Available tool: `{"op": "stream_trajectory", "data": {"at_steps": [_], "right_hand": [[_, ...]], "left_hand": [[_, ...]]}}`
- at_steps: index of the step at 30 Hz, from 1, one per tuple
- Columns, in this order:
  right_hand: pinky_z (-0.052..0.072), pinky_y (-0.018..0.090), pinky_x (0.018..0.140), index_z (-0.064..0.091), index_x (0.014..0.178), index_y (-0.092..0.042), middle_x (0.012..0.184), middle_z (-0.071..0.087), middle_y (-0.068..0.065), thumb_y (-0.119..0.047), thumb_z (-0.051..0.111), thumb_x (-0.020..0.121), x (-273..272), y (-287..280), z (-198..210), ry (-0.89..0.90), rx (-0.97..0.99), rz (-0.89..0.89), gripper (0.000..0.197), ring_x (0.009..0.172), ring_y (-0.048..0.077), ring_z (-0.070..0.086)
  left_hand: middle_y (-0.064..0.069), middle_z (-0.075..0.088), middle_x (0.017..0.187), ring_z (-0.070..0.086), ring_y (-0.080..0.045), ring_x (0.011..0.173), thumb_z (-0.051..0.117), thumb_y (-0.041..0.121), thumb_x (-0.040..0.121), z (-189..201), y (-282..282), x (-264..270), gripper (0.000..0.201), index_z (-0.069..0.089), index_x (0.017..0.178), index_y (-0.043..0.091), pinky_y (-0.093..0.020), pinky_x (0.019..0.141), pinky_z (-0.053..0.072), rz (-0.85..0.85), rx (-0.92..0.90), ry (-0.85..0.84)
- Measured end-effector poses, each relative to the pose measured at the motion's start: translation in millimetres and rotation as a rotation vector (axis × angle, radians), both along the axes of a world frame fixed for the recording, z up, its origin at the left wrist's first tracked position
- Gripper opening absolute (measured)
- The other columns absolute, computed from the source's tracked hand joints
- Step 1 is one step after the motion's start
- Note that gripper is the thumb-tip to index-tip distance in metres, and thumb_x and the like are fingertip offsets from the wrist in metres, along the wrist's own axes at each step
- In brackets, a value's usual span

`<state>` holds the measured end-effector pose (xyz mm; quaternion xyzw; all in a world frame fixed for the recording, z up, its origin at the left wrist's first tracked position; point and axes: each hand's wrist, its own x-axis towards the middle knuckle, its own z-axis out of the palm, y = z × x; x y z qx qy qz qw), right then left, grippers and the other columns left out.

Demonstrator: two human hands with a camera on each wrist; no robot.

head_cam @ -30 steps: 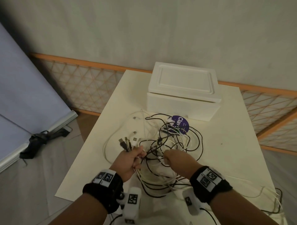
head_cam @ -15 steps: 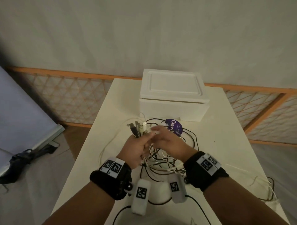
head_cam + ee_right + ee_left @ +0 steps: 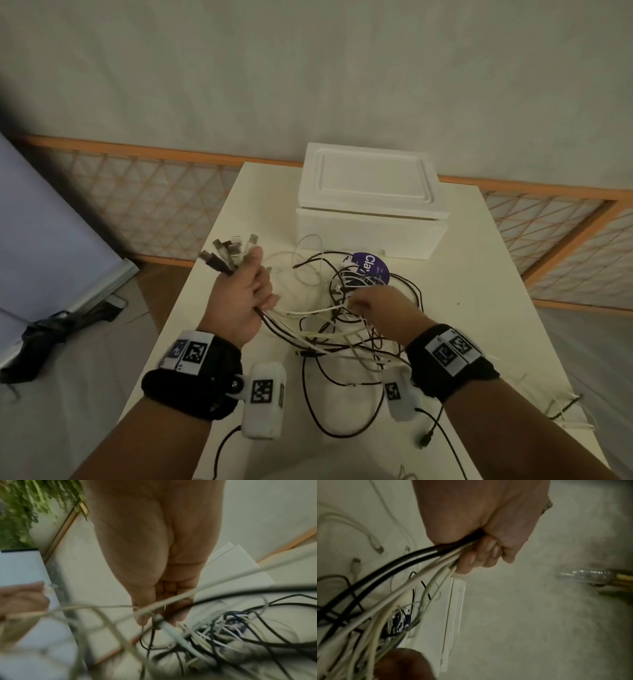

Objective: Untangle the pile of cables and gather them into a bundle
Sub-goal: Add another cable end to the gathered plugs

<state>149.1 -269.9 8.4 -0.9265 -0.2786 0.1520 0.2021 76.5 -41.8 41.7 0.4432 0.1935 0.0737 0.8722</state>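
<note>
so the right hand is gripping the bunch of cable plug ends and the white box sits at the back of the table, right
Not quite: the left hand grips the bunch of plug ends, as the head view shows. The white box does sit at the back of the table.

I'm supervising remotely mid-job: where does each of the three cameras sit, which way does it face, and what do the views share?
Head: on the person's head, looking forward and down at the table, white box and tangled cables; both forearms, left hand and right hand show.
Left wrist: looks along the left hand, whose fingers grip a cable bunch.
Right wrist: looks along the right hand, fingertips pinching a white cable; blurred.
Shared: all three show the cables and box.
</note>
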Motion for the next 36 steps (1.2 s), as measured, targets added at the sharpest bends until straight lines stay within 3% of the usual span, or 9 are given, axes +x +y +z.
{"op": "stream_trajectory", "data": {"at_steps": [6, 13, 16, 20, 24, 27, 30, 34, 36], "right_hand": [[0.044, 0.006, 0.066, 0.072, 0.095, -0.016, 0.071, 0.060, -0.021, -0.014, 0.062, 0.090, -2, 22, 80, -0.122, 0.476, -0.106, 0.012, 0.067, -0.006, 0.059], [0.054, 0.019, 0.067, 0.067, 0.106, -0.020, 0.092, 0.065, -0.009, -0.013, 0.066, 0.088, -13, 35, 89, -0.066, 0.765, -0.125, 0.019, 0.078, 0.002, 0.063], [0.054, 0.029, 0.084, 0.053, 0.121, -0.027, 0.105, 0.065, -0.006, -0.043, 0.062, 0.087, -13, 28, 67, 0.191, 0.655, -0.044, 0.039, 0.095, 0.008, 0.064], [0.052, 0.027, 0.081, 0.065, 0.092, -0.016, 0.082, 0.067, -0.008, -0.023, 0.057, 0.094, -21, 21, 49, 0.323, 0.437, 0.139, 0.011, 0.082, 0.008, 0.065], [0.052, 0.036, 0.081, 0.061, 0.079, -0.027, 0.074, 0.066, -0.005, -0.020, 0.050, 0.097, -20, 13, 48, 0.268, 0.581, -0.008, 0.022, 0.077, 0.013, 0.066], [0.054, 0.030, 0.071, 0.057, 0.083, -0.021, 0.068, 0.058, 0.000, -0.017, 0.045, 0.099, -13, -6, 62, 0.135, 0.740, -0.276, 0.020, 0.067, 0.018, 0.064], [0.049, 0.035, 0.055, 0.059, 0.087, -0.015, 0.060, 0.045, -0.008, -0.017, 0.046, 0.099, -4, -36, 78, 0.072, 0.905, -0.438, 0.018, 0.051, 0.012, 0.051], [0.041, 0.018, 0.057, 0.069, 0.087, -0.013, 0.069, 0.064, -0.013, -0.021, 0.054, 0.094, 14, -85, 64, -0.076, 0.412, -0.541, 0.018, 0.059, -0.001, 0.053], [0.049, 0.029, 0.081, 0.070, 0.097, -0.009, 0.100, 0.069, 0.005, -0.023, 0.051, 0.092, 22, -113, 49, -0.032, -0.130, -0.555, 0.024, 0.090, 0.014, 0.062]], "left_hand": [[-0.005, 0.071, 0.090, 0.030, -0.004, 0.036, 0.068, 0.002, 0.081, 1, -30, 3, 0.011, 0.069, 0.090, 0.008, -0.017, 0.039, 0.025, -0.213, 0.253, 0.095], [-0.004, 0.050, 0.059, 0.030, -0.007, 0.038, 0.079, 0.010, 0.073, 14, -56, 11, 0.014, 0.065, 0.075, 0.013, -0.020, 0.041, 0.026, -0.233, 0.332, 0.003], [0.000, 0.060, 0.061, 0.032, -0.003, 0.032, 0.074, 0.010, 0.073, 24, -54, 12, 0.011, 0.064, 0.075, 0.012, -0.016, 0.036, 0.026, -0.206, 0.138, -0.037], [-0.003, 0.074, 0.082, 0.026, -0.001, 0.030, 0.061, 0.015, 0.075, 30, -50, 11, 0.011, 0.063, 0.083, 0.008, -0.014, 0.034, 0.027, -0.220, -0.006, -0.063], [-0.003, 0.074, 0.094, 0.023, -0.001, 0.030, 0.062, 0.025, 0.076, 23, -41, 11, 0.018, 0.066, 0.087, 0.012, -0.014, 0.036, 0.022, -0.188, -0.068, 0.026], [0.001, 0.071, 0.071, 0.023, -0.001, 0.030, 0.058, 0.028, 0.087, 12, -23, 9, 0.018, 0.065, 0.083, 0.012, -0.014, 0.034, 0.020, -0.160, -0.011, 0.141], [0.007, 0.041, 0.043, 0.023, -0.003, 0.029, 0.053, 0.033, 0.094, -2, -9, 1, 0.028, 0.057, 0.075, 0.012, -0.015, 0.032, 0.019, -0.130, -0.076, 0.226], [0.008, 0.025, 0.040, 0.021, -0.005, 0.029, 0.052, 0.034, 0.095, -14, -9, -8, 0.043, 0.040, 0.058, 0.017, -0.016, 0.033, 0.020, -0.087, -0.155, 0.268], [0.008, 0.024, 0.041, 0.019, -0.006, 0.029, 0.054, 0.025, 0.095, -15, -12, -9, 0.045, 0.037, 0.054, 0.020, -0.018, 0.036, 0.019, -0.064, -0.161, 0.254]]}}
